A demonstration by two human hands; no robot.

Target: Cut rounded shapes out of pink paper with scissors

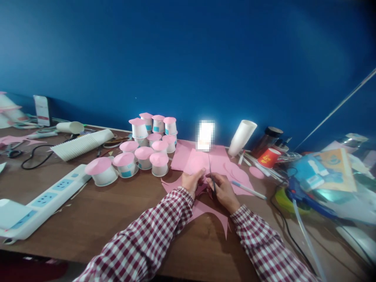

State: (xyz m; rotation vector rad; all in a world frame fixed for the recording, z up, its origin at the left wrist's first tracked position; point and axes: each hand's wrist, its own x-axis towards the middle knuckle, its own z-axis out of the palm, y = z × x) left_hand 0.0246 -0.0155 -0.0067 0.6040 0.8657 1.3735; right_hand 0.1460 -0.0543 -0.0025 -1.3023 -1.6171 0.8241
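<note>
My left hand (pixel 192 181) is closed on a sheet of pink paper (pixel 197 160), thumb on top near its lower edge. In my right hand (pixel 225 191) is a pair of scissors (pixel 214 185), blades pointing away from me and lying against the paper's right side. Whether the blades are apart cannot be made out. Pink paper offcuts (pixel 210 211) with curved edges lie beneath and in front of my hands. More pink sheets (pixel 179 156) rest behind, and several cut pink rounds (pixel 235 172) lie to the right beside a pen (pixel 249 190).
Several paper cups (pixel 101 176) topped with pink cones stand left of my hands. A white power strip (pixel 55 196) and a stack of white cups (pixel 85 145) lie farther left. Right are a red cup (pixel 268 158), a blue glue gun (pixel 308 201) with its cable and plastic bags. A blue wall (pixel 188 58) rises behind.
</note>
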